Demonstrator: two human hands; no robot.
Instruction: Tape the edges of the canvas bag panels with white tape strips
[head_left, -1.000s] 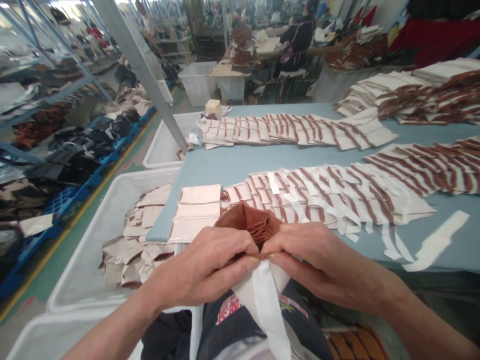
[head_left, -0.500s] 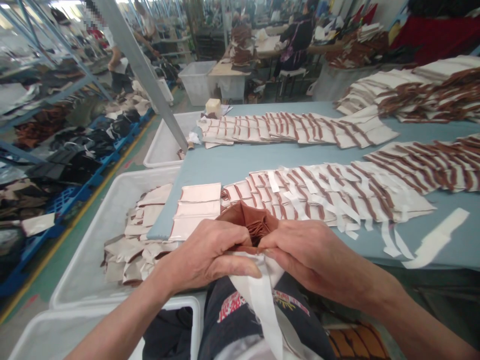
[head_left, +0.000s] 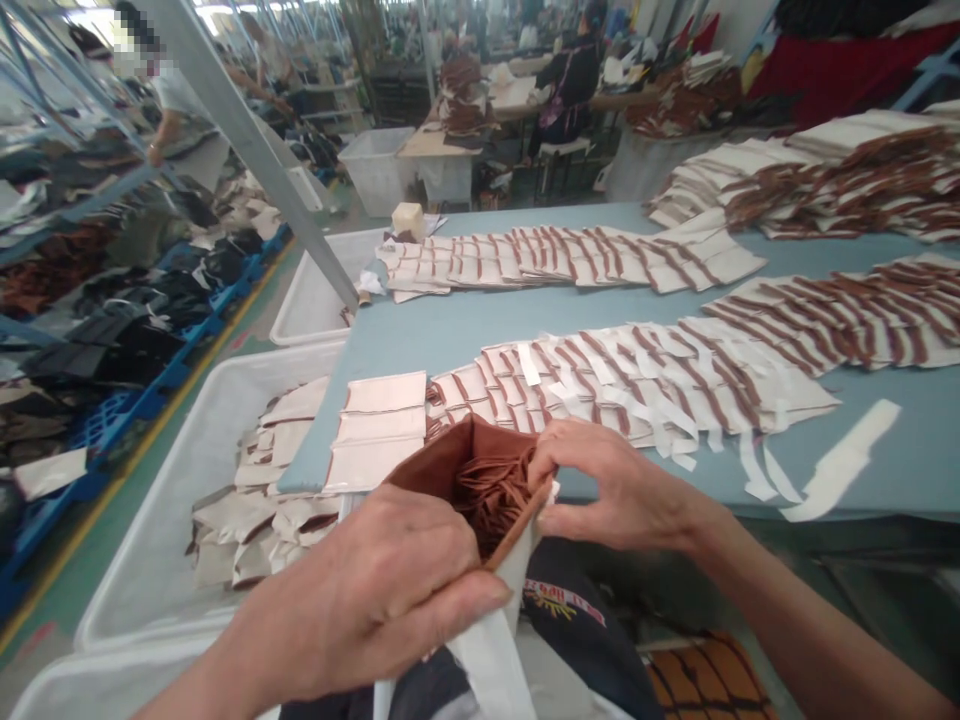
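My left hand [head_left: 375, 600] is closed around the near side of a stack of brown leather pieces [head_left: 480, 485] with pale backing, held above my lap. My right hand [head_left: 607, 485] pinches the stack's right edge with thumb and fingertips. A white paper strip [head_left: 487, 650] hangs down from the stack over my dark printed shirt. Just beyond the hands, on the blue table [head_left: 465, 330], a long overlapping row of cream and brown pieces [head_left: 637, 380] carries loose white strips.
A white bin [head_left: 187, 440] at the left holds several cream pieces. Two more rows of pieces [head_left: 555, 255] lie farther back on the table, with stacks at the right. A grey slanted post [head_left: 255, 160] crosses the left. Other people work in the background.
The stack has opened wider and tilted toward me. My left hand slid lower and closer; my right hand moved to the stack's right edge. The view shifted slightly.
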